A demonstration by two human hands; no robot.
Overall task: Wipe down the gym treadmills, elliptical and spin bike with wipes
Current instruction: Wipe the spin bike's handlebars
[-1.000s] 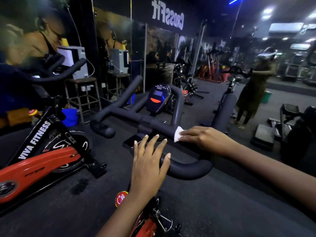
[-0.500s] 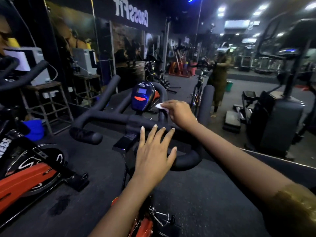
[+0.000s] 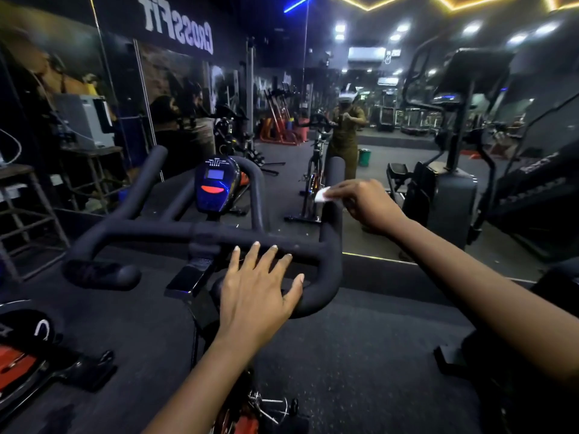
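Note:
A spin bike's black handlebar fills the middle of the head view, with a blue console at its centre. My left hand rests flat, fingers straight, on the near right curve of the bar. My right hand pinches a small white wipe against the upright right horn of the handlebar. Below the bar, part of the bike's red frame shows.
A second red and black spin bike stands at the left. A black elliptical stands at the right. A mirror wall ahead reflects a person and more machines. A wooden stool sits at the far left.
My right hand has moved the wipe from the cross bar, past the inner loop beside the console, out to the right upright horn. My left hand has stayed on the bar. The view swung right.

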